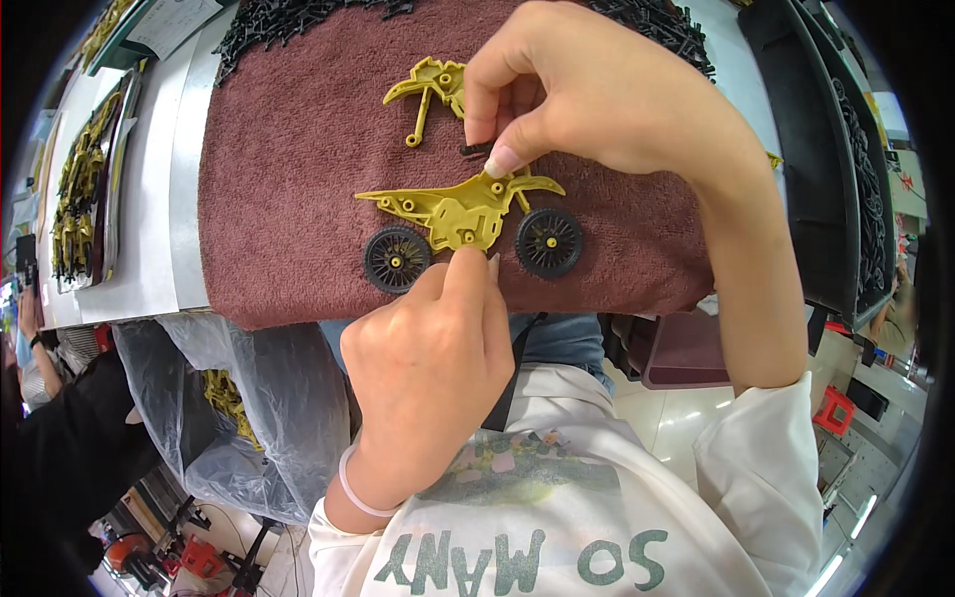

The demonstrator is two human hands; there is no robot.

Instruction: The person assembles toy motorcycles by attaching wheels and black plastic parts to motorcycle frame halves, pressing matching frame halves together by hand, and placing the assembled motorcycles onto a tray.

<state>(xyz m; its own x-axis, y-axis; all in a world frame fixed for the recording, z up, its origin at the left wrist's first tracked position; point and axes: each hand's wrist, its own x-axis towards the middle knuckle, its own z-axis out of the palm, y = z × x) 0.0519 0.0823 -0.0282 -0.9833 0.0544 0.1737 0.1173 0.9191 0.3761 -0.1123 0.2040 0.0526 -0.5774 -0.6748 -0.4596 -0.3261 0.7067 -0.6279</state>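
A yellow toy motorcycle body half lies on a brown towel, with a black spoked wheel at its left and another black wheel at its right. My left hand is closed, its fingertips gripping the body's lower edge. Above the body's front, my right hand pinches a small black plastic part; fingers partly cover it. Just beyond lies another yellow body half, its right end hidden behind my right hand.
Heaps of small black parts lie along the towel's far edge, at left and right. A tray of yellow parts stands left. At right is a black bin of black parts. A clear plastic bag hangs below the table.
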